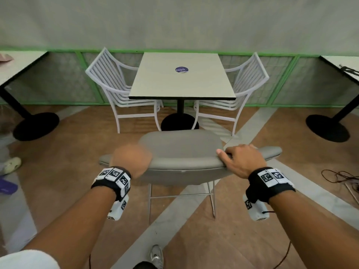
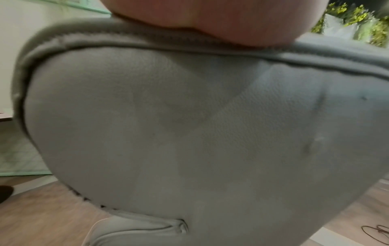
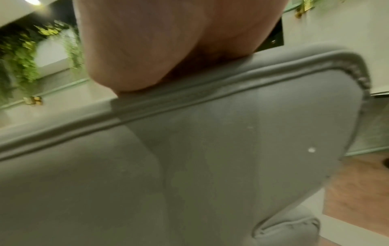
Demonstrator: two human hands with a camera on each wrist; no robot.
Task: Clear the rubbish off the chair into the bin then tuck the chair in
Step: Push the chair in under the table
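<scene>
A grey upholstered chair [image 1: 180, 150] stands right in front of me, its back toward me and its seat facing the square table [image 1: 182, 84]. I see no rubbish on the part of the seat that shows, and no bin is in view. My right hand [image 1: 240, 160] grips the backrest's top edge on the right, fingers over the front, thumb along the rim. My left hand [image 1: 132, 158], blurred, lies over the top edge on the left. Each wrist view shows a palm, left [image 2: 210, 21] and right [image 3: 157, 41], pressed on the piped rim above the chair's back panel [image 2: 189, 133] [image 3: 210, 149].
Two white metal chairs [image 1: 108, 80] [image 1: 250, 78] sit tucked at the table's sides, and its black base [image 1: 179, 122] stands just beyond the grey seat. Other tables flank left [image 1: 19, 63] and right [image 1: 342, 63]. Cables [image 1: 342, 177] lie on the floor at right.
</scene>
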